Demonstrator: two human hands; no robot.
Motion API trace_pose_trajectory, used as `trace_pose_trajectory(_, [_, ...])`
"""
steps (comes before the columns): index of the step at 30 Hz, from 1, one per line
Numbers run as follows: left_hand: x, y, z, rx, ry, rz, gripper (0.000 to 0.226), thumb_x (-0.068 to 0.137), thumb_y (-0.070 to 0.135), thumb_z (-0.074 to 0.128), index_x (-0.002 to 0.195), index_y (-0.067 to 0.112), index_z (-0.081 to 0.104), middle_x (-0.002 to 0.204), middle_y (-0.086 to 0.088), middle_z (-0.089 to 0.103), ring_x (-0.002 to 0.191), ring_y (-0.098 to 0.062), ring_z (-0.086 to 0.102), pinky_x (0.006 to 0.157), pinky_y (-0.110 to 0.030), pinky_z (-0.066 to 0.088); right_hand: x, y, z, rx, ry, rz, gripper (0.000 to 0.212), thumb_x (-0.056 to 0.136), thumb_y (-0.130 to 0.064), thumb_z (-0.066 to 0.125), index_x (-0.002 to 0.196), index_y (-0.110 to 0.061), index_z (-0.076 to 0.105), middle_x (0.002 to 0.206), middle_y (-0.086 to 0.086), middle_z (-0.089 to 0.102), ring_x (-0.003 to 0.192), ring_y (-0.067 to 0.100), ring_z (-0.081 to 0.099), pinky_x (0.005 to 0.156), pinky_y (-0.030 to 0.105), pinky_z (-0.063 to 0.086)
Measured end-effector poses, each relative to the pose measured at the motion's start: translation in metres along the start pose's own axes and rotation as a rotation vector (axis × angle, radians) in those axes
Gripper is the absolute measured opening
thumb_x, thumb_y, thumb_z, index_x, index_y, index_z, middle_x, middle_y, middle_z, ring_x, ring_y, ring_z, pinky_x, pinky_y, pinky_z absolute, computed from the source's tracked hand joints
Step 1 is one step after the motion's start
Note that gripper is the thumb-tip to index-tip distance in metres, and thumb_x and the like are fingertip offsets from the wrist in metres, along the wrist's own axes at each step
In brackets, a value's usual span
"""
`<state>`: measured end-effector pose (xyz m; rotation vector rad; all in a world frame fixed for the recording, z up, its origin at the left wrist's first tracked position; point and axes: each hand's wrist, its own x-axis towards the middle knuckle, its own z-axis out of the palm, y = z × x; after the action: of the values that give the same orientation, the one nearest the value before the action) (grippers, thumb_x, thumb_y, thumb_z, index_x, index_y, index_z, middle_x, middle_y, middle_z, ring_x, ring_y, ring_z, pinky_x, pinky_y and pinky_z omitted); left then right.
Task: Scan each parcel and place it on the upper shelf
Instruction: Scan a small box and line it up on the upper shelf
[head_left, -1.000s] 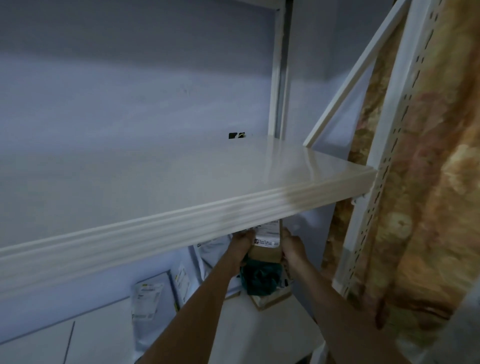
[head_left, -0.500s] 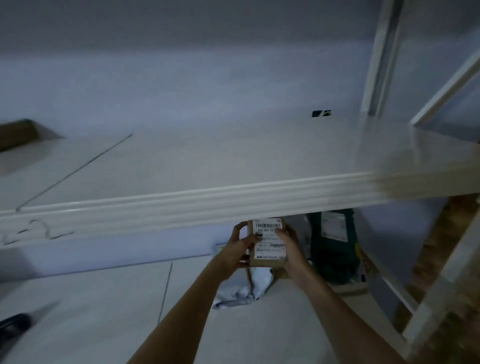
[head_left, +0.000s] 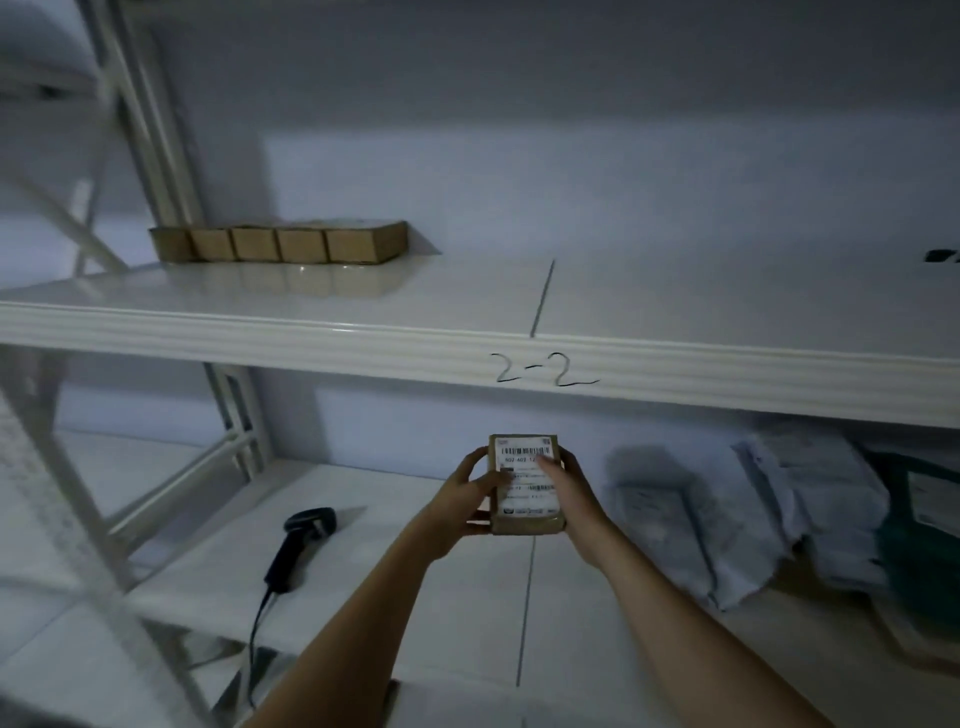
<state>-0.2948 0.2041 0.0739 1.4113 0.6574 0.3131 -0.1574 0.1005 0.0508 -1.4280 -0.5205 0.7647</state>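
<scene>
Parcel (head_left: 525, 486) sat clamped between both palms, the left hand (head_left: 457, 506) on its left edge and the right hand (head_left: 569, 491) on its right, label facing the camera and long axis running away from the person. It hung over the lower shelf (head_left: 395, 571), below the lip of the upper shelf (head_left: 363, 345) (marked "2-2"). The scanner (head_left: 301, 540) lay down and to the left, nearer the left hand, so I judged that hand would free itself to reach.
</scene>
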Motion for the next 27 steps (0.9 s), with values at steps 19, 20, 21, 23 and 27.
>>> trace_pose_trajectory(19, [0.026, -0.039, -0.255, 0.201, 0.394, -0.16, 0.031, 0.098, 0.013, 0.05, 0.129, 0.017, 0.053, 0.105, -0.018, 0.068, 0.079, -0.03, 0.064, 0.078, -0.045, 0.056, 0.108, 0.055, 0.21, -0.253, -0.38, 0.287, 0.057, 0.087, -0.018, 0.067, 0.131, -0.042, 0.041, 0.117, 0.0, 0.07, 0.101, 0.022, 0.071, 0.082, 0.041, 0.059])
trace_pose_trajectory(20, [0.034, -0.039, -0.269, 0.21, 0.434, -0.188, 0.028, 0.098, 0.011, 0.048, 0.126, 0.012, 0.055, 0.109, -0.021, 0.066, 0.083, -0.031, 0.063, 0.083, -0.047, 0.056, 0.119, 0.057, 0.217, -0.244, -0.369, 0.291, 0.057, 0.087, -0.017, 0.067, 0.132, -0.041, 0.041, 0.119, 0.0, 0.069, 0.102, 0.023, 0.07, 0.085, 0.043, 0.058])
trace_pose_trajectory(21, [0.041, -0.04, -0.282, 0.224, 0.457, -0.226, 0.026, 0.098, 0.009, 0.048, 0.123, 0.009, 0.056, 0.11, -0.022, 0.065, 0.087, -0.031, 0.063, 0.086, -0.047, 0.055, 0.13, 0.06, 0.221, -0.233, -0.353, 0.297, 0.057, 0.088, -0.017, 0.066, 0.133, -0.039, 0.04, 0.122, 0.001, 0.067, 0.104, 0.024, 0.069, 0.089, 0.045, 0.057])
trace_pose_trajectory(23, [0.054, -0.045, -0.307, 0.289, 0.484, -0.34, 0.021, 0.097, 0.012, 0.05, 0.116, 0.006, 0.057, 0.106, -0.018, 0.061, 0.085, -0.029, 0.06, 0.085, -0.043, 0.052, 0.148, 0.064, 0.229, -0.213, -0.327, 0.325, 0.058, 0.089, -0.016, 0.066, 0.136, -0.035, 0.038, 0.126, 0.002, 0.064, 0.107, 0.026, 0.067, 0.094, 0.049, 0.055])
trace_pose_trajectory(27, [0.072, -0.072, -0.339, 0.514, 0.479, -0.557, 0.034, 0.095, 0.024, 0.058, 0.117, 0.001, 0.05, 0.12, -0.019, 0.054, 0.103, -0.032, 0.055, 0.088, -0.041, 0.049, 0.177, 0.074, 0.238, -0.213, -0.312, 0.354, 0.058, 0.09, -0.017, 0.069, 0.138, -0.029, 0.039, 0.126, 0.006, 0.066, 0.105, 0.027, 0.069, 0.087, 0.045, 0.058])
